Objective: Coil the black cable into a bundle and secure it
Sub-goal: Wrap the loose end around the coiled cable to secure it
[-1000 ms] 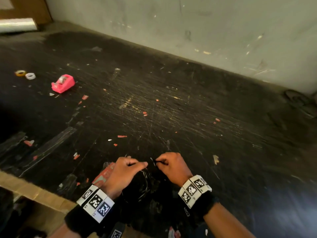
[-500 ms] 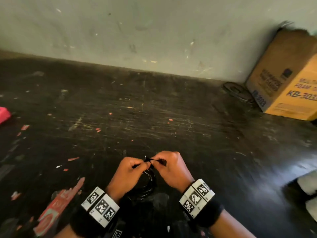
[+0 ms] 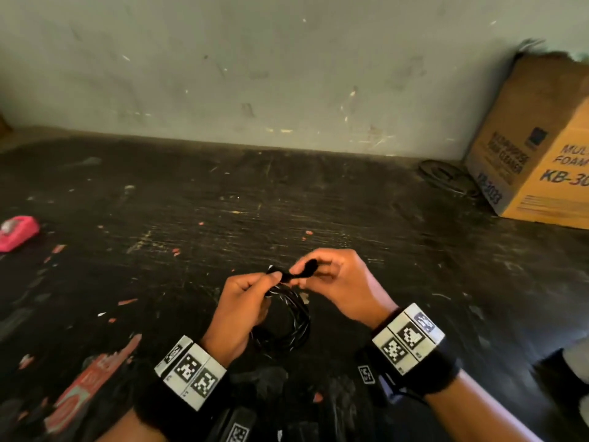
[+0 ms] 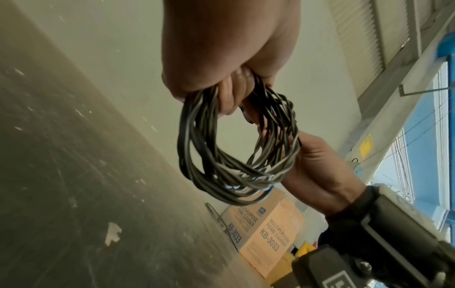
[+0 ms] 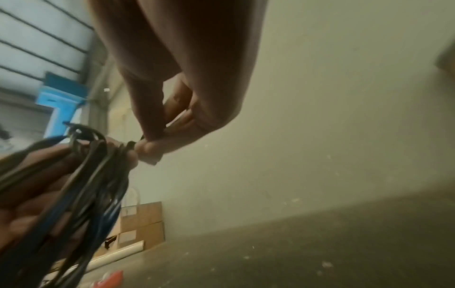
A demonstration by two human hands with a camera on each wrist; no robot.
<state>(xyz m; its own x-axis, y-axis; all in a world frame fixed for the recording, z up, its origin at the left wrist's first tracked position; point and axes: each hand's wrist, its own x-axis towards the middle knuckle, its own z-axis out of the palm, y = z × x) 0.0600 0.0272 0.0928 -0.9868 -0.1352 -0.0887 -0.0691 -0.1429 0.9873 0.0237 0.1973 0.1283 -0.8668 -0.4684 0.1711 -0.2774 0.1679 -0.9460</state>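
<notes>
The black cable (image 3: 291, 320) is wound into a round coil of several loops and hangs above the dark table. My left hand (image 3: 251, 291) grips the top of the coil (image 4: 236, 154), fingers curled through the loops. My right hand (image 3: 325, 275) pinches a short black strap (image 3: 302, 269) that runs from the top of the coil. In the right wrist view the thumb and forefinger (image 5: 152, 148) press together on the strap end beside the cable (image 5: 81, 187). How the strap sits round the coil is hidden by the fingers.
A pink tape dispenser (image 3: 17, 232) lies at the far left of the scratched black table (image 3: 191, 218). A cardboard box (image 3: 538, 154) stands at the back right by the wall, with another dark coil (image 3: 446, 178) lying beside it.
Both hands have lifted the coil off the table. The right hand has drawn the strap up and to the right. The head view has swung right.
</notes>
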